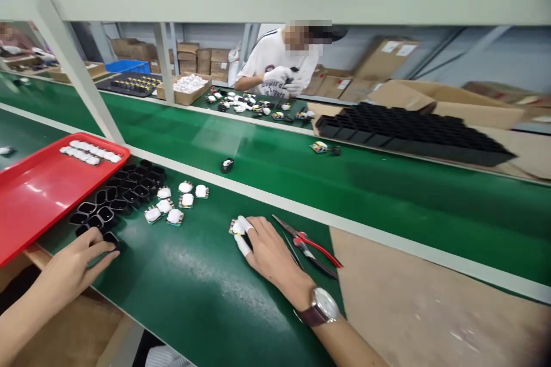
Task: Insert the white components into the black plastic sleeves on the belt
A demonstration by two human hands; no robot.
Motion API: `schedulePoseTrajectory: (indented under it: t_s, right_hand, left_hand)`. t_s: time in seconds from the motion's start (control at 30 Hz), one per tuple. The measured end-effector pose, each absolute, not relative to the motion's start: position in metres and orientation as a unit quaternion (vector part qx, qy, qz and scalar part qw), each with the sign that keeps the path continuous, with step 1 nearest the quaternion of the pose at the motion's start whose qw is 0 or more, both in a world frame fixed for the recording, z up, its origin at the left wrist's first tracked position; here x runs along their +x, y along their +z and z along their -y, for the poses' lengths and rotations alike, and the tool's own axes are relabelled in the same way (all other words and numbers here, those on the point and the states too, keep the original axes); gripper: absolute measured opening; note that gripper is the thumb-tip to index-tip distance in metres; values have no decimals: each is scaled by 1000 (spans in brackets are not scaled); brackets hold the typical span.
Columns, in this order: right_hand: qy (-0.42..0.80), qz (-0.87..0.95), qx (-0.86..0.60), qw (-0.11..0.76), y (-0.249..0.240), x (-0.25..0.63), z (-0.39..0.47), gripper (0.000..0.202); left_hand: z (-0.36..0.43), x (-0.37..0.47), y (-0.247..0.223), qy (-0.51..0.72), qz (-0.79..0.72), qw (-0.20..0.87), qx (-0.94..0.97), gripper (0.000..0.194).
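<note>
My left hand (88,255) is at the near edge of a group of black plastic housings (118,192), its fingers closed round one black housing (112,239). Over the green table, my right hand (262,246), with white covers on two fingertips, pinches a small white-topped circuit piece (236,227). Several similar white-topped pieces (175,217) lie between the two hands. Right beside my right hand are red-and-black pliers (307,243) and thin tweezers, partly hidden.
A red tray (38,195) with white pieces stands at the left. Beyond a pale rail, the green belt (275,155) carries a black housing (227,166) and a circuit piece (319,147). Cardboard (430,298) lies right. Across the belt, a person in white gloves handles something dark.
</note>
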State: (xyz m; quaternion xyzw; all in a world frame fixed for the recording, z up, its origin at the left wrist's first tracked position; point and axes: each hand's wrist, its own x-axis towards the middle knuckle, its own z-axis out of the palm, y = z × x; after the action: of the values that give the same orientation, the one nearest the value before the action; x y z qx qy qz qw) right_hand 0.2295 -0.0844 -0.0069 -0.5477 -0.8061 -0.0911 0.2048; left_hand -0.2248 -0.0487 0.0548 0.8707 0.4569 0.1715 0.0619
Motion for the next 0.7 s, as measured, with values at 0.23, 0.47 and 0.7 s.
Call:
schedulePoseTrajectory:
  t_s: [0.23, 0.47, 0.7]
  right_hand:
    - [-52, 797, -559, 223, -12, 229, 119, 44]
    - [-30, 762, -571, 304, -12, 233, 130, 46]
    - [-28, 745, -546, 383, 5, 230, 138, 52]
  left_hand:
    - [43, -119, 69, 241, -287, 144, 916, 10]
    - [10, -9, 41, 150, -192, 298, 923, 23]
    - [3, 6, 0, 213, -215, 374, 877, 79]
